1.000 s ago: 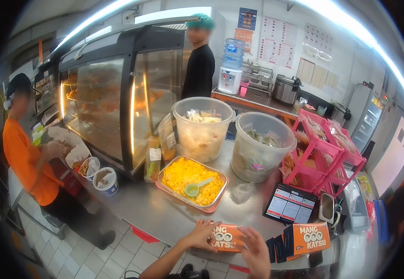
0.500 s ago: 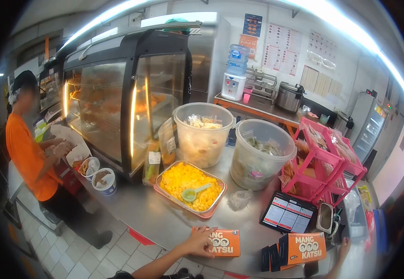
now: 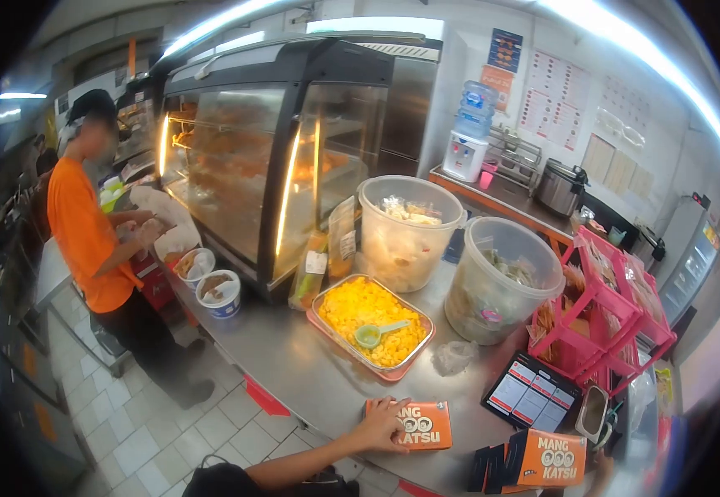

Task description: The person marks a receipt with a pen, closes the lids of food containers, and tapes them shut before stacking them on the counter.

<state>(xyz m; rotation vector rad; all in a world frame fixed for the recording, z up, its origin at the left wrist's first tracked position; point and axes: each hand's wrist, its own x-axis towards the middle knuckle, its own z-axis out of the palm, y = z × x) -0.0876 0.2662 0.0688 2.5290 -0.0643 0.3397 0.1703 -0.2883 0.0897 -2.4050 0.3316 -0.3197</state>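
My left hand (image 3: pixel 383 428) lies across an orange "Mang Katsu" food box (image 3: pixel 429 427) at the counter's front edge, its fingers spanning the box from the far side to the near side. To the right, another orange box face (image 3: pixel 552 458) with the same print sits with several dark-edged cartons (image 3: pixel 492 468) fanned out at its left. My right hand (image 3: pixel 601 470) shows only dimly beside that box's right edge; its fingers are too hidden to read. Beyond the left hand, a metal tray (image 3: pixel 337 337) holds yellow food pieces with a pale green scoop (image 3: pixel 368 335) on top.
Two clear buckets (image 3: pixel 405 257) (image 3: pixel 492 311) of bagged food stand behind the tray. A tablet (image 3: pixel 531 392), a small metal container (image 3: pixel 594 412) and pink baskets (image 3: pixel 588 331) occupy the right. At left are a glass display cabinet (image 3: pixel 236 166), two paper tubs (image 3: pixel 219 308) and a co-worker in orange (image 3: pixel 86 232).
The camera view has turned left, so everything appears farther right. My left hand stays on the box. My right hand has come in closer to the right-hand box and is now mostly hidden.
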